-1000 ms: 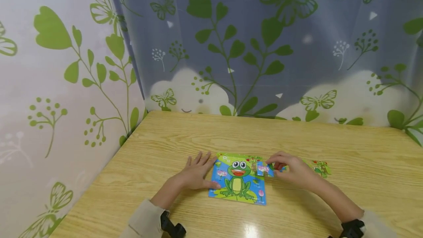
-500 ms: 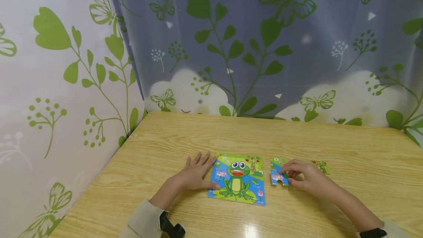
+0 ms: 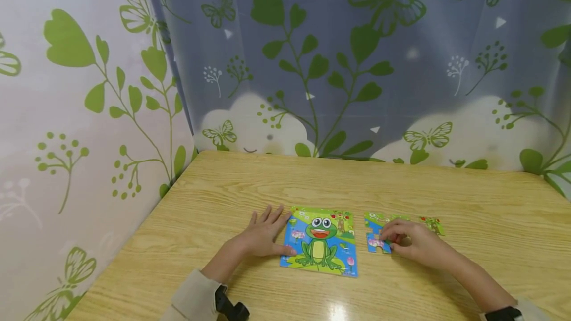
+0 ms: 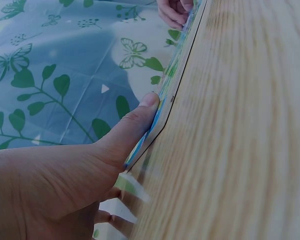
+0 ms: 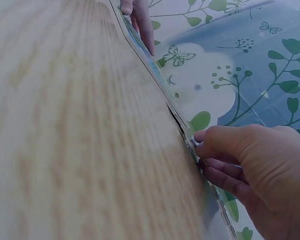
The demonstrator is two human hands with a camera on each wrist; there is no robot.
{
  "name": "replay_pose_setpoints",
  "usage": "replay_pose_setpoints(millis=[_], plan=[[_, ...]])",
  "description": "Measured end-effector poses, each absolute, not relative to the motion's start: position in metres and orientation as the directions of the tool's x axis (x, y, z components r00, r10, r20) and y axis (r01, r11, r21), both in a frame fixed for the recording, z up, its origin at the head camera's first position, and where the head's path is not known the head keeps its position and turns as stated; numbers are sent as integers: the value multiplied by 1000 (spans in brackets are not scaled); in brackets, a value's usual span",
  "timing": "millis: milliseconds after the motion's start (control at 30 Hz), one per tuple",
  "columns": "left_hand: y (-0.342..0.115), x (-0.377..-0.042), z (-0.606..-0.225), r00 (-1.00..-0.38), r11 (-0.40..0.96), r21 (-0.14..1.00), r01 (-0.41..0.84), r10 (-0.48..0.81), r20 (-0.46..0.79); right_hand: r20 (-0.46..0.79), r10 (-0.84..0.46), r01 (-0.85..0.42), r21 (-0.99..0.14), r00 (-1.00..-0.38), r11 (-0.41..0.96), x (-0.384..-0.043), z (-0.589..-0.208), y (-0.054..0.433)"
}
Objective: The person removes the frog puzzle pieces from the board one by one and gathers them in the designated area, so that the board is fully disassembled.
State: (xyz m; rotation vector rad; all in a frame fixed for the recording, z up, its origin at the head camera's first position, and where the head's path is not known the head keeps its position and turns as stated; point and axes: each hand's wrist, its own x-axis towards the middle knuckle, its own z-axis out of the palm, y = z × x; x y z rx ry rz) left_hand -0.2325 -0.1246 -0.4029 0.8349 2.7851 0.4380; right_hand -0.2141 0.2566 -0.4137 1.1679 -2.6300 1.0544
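Note:
A square frog picture board point(image 3: 318, 251) lies on the wooden table. Fingers spread beside its left edge, my left hand point(image 3: 264, 236) rests with the thumb on the board's surface. The left wrist view has that thumb point(image 4: 140, 116) pressed along the board's edge. To the right of the board, my right hand point(image 3: 415, 242) pinches a blue jigsaw piece point(image 3: 373, 243) with a pink flower and a notched lower edge. The jigsaw piece sits just below a green-and-blue piece point(image 3: 372, 217) with white flowers. The right hand's fingertips cover part of the pieces there.
More jigsaw pieces point(image 3: 433, 223), showing a tree with red fruit, lie partly behind the right hand. A patterned curtain point(image 3: 330, 88) hangs along the table's back edge, and another patterned sheet point(image 3: 102, 128) hangs at the left. The wooden tabletop point(image 3: 250, 182) stretches around the pieces.
My right hand has moved right with the flower jigsaw piece, from over the frog board's right edge to beneath the white-flower piece, then slightly lower. The left hand has stayed put.

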Motion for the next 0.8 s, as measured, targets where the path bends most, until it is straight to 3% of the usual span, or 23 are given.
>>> replay_pose_setpoints(millis=[300, 800], plan=[[-125, -232, -403, -822, 797, 340, 499, 560, -107, 333, -642, -699, -534, -690, 475, -214, -413, 255], [-124, -231, -398, -816, 792, 342, 505, 568, -109, 268, -623, -642, -571, -735, 512, -211, -413, 256]])
